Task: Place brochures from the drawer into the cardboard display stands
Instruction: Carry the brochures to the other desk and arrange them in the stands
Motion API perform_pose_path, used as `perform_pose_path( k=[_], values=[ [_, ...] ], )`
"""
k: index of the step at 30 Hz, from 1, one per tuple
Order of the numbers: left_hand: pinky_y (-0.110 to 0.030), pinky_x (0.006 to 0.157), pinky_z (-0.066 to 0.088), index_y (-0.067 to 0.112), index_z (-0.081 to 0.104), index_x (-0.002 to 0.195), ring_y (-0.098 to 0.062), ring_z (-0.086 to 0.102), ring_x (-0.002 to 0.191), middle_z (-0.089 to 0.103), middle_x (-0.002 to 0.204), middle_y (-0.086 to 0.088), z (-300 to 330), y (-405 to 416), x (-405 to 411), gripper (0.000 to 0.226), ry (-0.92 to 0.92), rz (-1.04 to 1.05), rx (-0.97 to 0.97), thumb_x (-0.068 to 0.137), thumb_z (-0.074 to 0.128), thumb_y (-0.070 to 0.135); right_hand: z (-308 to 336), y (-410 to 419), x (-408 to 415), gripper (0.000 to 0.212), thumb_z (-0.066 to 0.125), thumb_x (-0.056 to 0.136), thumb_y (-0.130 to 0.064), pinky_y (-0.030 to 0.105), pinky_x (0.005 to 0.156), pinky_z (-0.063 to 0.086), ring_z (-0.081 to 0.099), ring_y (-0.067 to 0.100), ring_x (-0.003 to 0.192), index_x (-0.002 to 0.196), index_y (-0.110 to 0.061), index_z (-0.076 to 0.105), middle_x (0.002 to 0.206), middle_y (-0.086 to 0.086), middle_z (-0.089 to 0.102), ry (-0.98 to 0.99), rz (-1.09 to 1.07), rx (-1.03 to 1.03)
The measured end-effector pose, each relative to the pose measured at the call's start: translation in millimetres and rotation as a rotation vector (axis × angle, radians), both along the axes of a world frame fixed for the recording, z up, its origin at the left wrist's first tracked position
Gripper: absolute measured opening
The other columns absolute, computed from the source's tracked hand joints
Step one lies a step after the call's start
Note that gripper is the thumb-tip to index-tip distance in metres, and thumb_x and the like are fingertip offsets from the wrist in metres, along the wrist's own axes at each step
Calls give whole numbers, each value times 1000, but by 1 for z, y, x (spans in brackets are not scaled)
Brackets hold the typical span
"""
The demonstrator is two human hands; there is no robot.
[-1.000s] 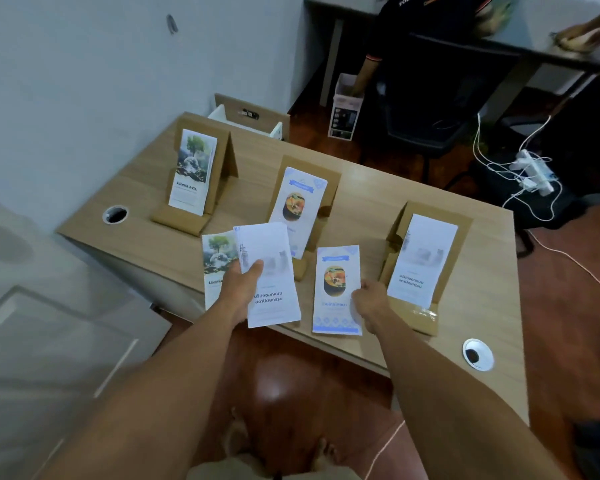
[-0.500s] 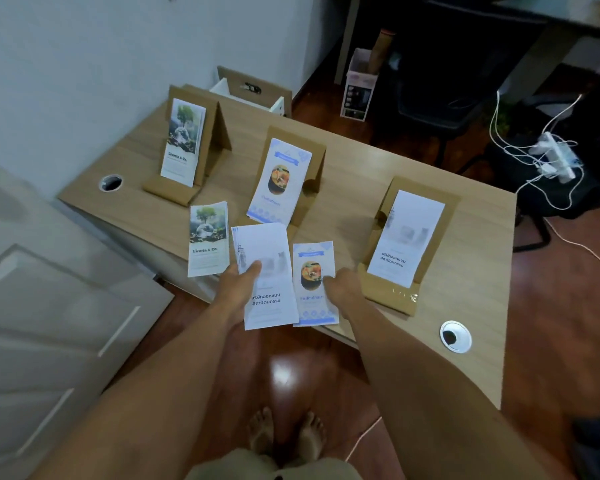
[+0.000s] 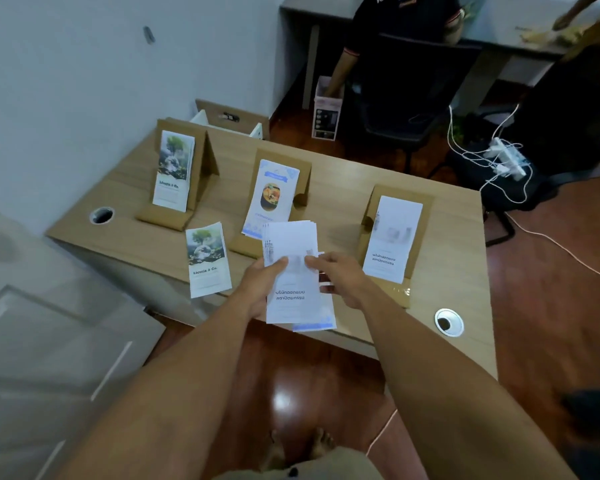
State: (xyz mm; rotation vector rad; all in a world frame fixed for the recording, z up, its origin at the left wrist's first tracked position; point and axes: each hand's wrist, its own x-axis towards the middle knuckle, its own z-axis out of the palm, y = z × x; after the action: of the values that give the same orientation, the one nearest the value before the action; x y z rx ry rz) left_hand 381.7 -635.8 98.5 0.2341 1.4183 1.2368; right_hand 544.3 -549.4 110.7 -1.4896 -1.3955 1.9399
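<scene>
Desk [image 3: 326, 174]: wooden top, 3 cardboard stands in a row across it, all upright.
Left stand [image 3: 187, 168]: holds a tree brochure [image 3: 174, 169], leaning back in the slot.
Middle stand [image 3: 284, 188]: holds a food brochure [image 3: 272, 195]; its lower edge is hidden behind the held stack.
Right stand [image 3: 395, 233]: holds a white brochure [image 3: 392, 237] with dark text low on the page.
Loose tree brochure [image 3: 207, 259]: lies flat near the desk's front edge, just left of the left hand, touching neither hand.
White stack [image 3: 291, 271]: several sheets fanned at the top corner, above the front edge of the desk, between both hands.
Blue-edged brochure [image 3: 314, 323]: peeks out under the stack's lower right corner; resting on the desk or held, cannot tell.
Left hand [image 3: 262, 282]: fingers curled around the stack's left edge, thumb pressed on its face; firm hold.
Right hand [image 3: 340, 277]: thumb and forefinger pinched on the stack's right edge at mid height, other fingers loosely spread behind; which sheet it has, cannot tell.
Drawer [image 3: 229, 121]: open at the desk's far end; contents not visible.
Progress: each of the 3 stands shows at least 1 brochure, so first filling looks done.
Left to do: judged, the held stack, the blue-edged one and the loose tree brochure still need sorting into matching stands.
Step in hand: likely peeling 1 white sheet off for the right stand.
</scene>
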Motion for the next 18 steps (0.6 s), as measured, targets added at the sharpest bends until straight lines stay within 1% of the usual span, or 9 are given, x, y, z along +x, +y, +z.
perform_pose_path(
  k=[2,4,6,7,9,10,12,14,18],
  values=[
    [-57,84,59,12,66,128,-39,74,100,76,113,-18,4,6,4,36,-61,-40,0,98,65,31,-1,-1,5,17,77,89,-21,27,59,51,66,17,71,96,-10,66,84,2,71,12,-21,29],
    [-48,79,59,12,73,116,-36,76,91,77,109,-19,14,10,10,36,-163,-96,-13,102,54,39,-3,1,14,19,74,91,-15,29,63,53,68,20,74,104,-3,67,91,9,74,-5,-81,46],
    [-43,75,58,9,73,108,-31,77,82,77,109,-20,16,13,13,33,-167,-107,-10,104,49,31,-2,2,24,22,73,91,-14,27,61,52,67,20,69,105,3,67,94,17,76,-34,-143,58],
    [-42,74,59,7,72,108,-29,77,81,76,111,-19,15,14,13,29,-130,-98,-6,104,50,24,-2,2,29,27,75,90,-15,31,63,50,65,23,71,105,5,67,97,23,76,-43,-169,58],
    [-44,77,60,5,70,117,-30,76,89,75,114,-19,14,19,15,25,-73,-115,15,103,52,17,-1,4,39,29,76,87,-16,40,70,47,59,28,79,106,4,69,106,29,72,-50,-200,44],
    [-46,80,60,5,68,122,-32,75,95,75,115,-19,13,22,17,27,-51,-128,17,103,53,17,1,5,43,26,76,87,-15,42,72,47,60,29,81,105,3,70,107,29,72,-47,-205,41],
    [-49,82,60,6,65,129,-36,74,103,75,116,-19,13,31,23,31,-23,-140,18,104,53,19,6,10,53,20,75,89,-12,37,72,53,67,29,82,104,1,72,105,23,75,-39,-205,42],
    [-49,78,61,5,64,129,-37,74,100,76,114,-19,15,41,30,30,5,-132,26,102,57,19,12,15,63,15,73,90,-11,30,65,55,72,23,83,102,-2,73,102,11,79,-40,-197,38],
    [-49,78,61,10,68,122,-37,74,98,77,109,-16,20,56,46,23,43,-141,34,101,61,18,12,29,83,13,74,89,-19,27,53,35,58,16,69,91,-7,74,91,4,76,-112,-160,81]
  ],
)
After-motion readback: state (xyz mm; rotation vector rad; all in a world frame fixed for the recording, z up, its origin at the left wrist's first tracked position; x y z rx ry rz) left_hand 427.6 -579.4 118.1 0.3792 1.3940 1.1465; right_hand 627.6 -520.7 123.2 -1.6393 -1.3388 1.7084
